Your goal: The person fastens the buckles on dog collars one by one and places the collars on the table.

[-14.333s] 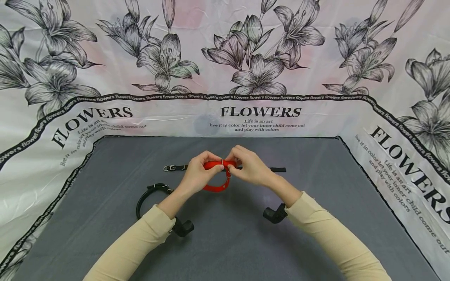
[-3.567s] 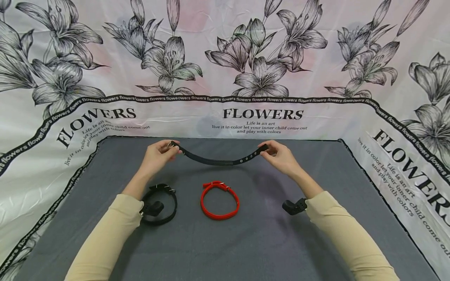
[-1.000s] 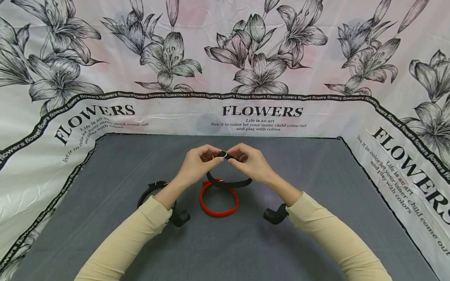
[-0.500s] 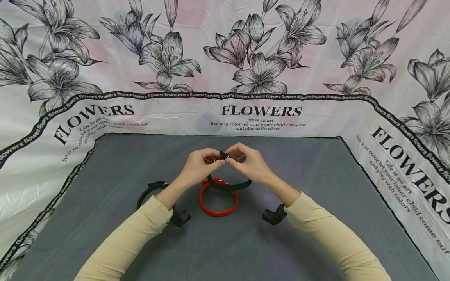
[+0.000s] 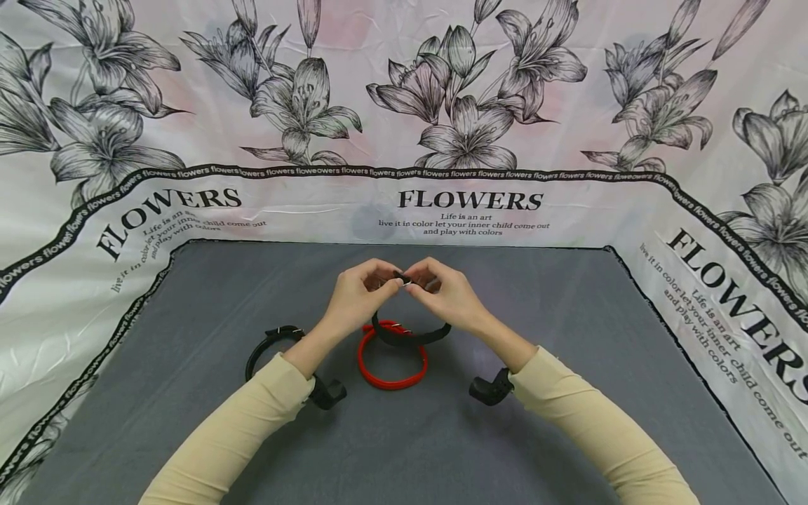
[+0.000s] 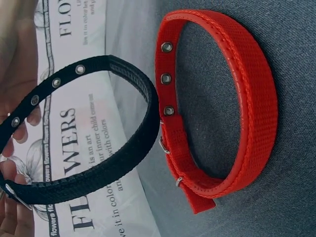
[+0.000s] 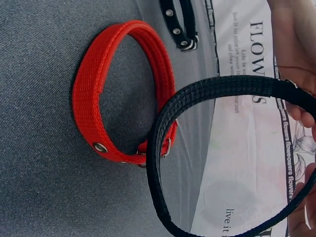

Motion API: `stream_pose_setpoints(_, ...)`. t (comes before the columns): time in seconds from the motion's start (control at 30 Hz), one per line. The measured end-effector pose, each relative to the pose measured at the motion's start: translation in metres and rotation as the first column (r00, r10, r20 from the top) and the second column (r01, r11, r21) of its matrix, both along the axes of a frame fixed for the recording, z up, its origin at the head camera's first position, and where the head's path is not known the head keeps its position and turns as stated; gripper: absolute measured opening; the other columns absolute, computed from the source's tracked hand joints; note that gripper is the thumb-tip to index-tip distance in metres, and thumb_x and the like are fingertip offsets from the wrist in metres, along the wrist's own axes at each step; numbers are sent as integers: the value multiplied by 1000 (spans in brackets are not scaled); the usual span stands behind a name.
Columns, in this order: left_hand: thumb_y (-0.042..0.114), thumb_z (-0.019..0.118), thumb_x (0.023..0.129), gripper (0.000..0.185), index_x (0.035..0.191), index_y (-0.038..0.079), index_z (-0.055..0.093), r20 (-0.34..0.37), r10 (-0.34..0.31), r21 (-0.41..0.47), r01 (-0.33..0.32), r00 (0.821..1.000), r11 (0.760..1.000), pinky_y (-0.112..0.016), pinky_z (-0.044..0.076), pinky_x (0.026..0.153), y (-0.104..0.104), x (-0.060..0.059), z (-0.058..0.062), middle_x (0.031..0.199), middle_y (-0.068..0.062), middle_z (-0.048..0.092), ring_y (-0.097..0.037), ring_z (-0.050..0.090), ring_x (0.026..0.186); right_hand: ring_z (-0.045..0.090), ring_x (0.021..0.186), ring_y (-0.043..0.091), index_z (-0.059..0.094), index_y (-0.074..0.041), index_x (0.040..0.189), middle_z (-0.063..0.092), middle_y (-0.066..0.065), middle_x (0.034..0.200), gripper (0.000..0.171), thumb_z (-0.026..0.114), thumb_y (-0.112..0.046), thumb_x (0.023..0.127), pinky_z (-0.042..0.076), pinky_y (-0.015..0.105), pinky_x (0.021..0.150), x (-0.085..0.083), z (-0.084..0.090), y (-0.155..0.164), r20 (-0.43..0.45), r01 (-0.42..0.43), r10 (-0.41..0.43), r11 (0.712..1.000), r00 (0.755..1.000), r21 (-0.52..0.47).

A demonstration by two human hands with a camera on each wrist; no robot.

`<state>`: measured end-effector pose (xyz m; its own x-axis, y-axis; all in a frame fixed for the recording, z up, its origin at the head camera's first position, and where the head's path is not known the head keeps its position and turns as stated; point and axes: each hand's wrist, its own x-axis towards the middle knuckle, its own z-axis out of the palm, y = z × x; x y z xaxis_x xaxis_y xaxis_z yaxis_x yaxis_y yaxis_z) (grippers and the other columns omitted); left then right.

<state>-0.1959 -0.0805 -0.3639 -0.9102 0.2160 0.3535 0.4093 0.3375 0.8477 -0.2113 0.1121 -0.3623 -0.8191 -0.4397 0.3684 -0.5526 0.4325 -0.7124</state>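
Observation:
Between both hands hangs a black collar (image 5: 413, 340), bent into a loop above the table. My left hand (image 5: 358, 298) pinches it near its metal buckle, and my right hand (image 5: 449, 294) pinches the other end close beside it. Fingers partly cover the buckle, so how far the strap is threaded cannot be told. In the left wrist view the black collar (image 6: 136, 148) shows a row of metal eyelets. Just behind the loop's lower edge, a red collar (image 5: 391, 384) lies fastened in a ring on the table; the right wrist view shows this red collar (image 7: 89, 94) too.
A second black collar (image 5: 254, 356), closed in a ring, lies at the left, partly hidden by the left forearm. The grey cloth (image 5: 404, 449) covers the table, bordered by a white flower-printed sheet (image 5: 328, 210). Each wrist carries a black camera.
Earlier the hands held the red collar, which now lies on the table. The black collar, then stretched between the hands, is now looped with its ends together. Lately only the fingers shift slightly.

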Motion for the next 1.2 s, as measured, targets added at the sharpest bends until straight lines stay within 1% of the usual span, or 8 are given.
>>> stream_pose_setpoints(0.33,23,65,86,17,101,15,65,14,14,2,-14,1000,1000,-28,52,62,-1,1,-2,87,0,67,-12,64,72,56,80,10,61,-14,105,61,-1,90,17,61,-21,90,50,29,71,0,-1,-3,35,15,-16,999,999,44)
stream_pose_setpoints(0.5,24,65,87,19,102,13,66,19,5,32,-5,1000,999,-29,52,63,-2,1,-4,88,-4,67,-17,65,74,56,79,10,60,-13,106,61,0,90,16,60,-19,90,49,29,71,1,-2,-4,41,14,-16,999,999,50)
stream_pose_setpoints(0.6,24,64,87,19,103,13,65,26,10,45,-11,1000,999,-29,53,65,-2,0,-3,91,-4,67,-17,65,75,56,80,11,60,-12,106,61,1,90,17,60,-19,91,49,30,71,1,-2,-5,43,13,-15,999,999,45)
stream_pose_setpoints(0.77,20,63,88,17,104,12,63,13,33,62,-34,999,998,-27,53,66,-2,1,-2,95,-4,63,-15,66,77,58,82,10,58,-13,107,62,-1,94,18,59,-20,91,49,29,72,2,-3,-5,72,29,-33,998,997,55)
stream_pose_setpoints(0.97,14,60,90,17,106,8,60,2,16,110,-16,1000,994,-27,53,66,-2,-1,-2,94,-7,62,-17,66,77,59,84,10,56,-14,108,62,-1,94,18,59,-20,91,50,29,72,2,-4,-4,89,32,-37,998,995,55)
stream_pose_setpoints(1.07,11,56,92,17,108,4,57,11,2,128,-4,1000,992,-30,54,71,-2,7,8,95,-13,63,-22,66,81,59,84,11,56,-14,107,62,-1,93,17,59,-19,91,50,29,71,2,-4,-4,88,38,-42,998,995,55)
stream_pose_setpoints(1.13,9,54,93,19,110,1,55,4,-6,135,5,1000,991,-32,54,73,-1,11,16,95,-18,62,-26,66,83,59,83,11,56,-14,106,62,-1,93,17,59,-19,91,50,29,71,1,-4,-4,86,43,-47,998,995,55)
stream_pose_setpoints(1.2,8,53,93,19,111,0,53,9,-9,146,8,1000,989,-35,53,76,-2,12,18,95,-21,63,-29,66,85,59,83,11,56,-14,106,63,-1,93,17,59,-19,91,50,29,70,1,-4,-4,82,45,-49,998,995,53)
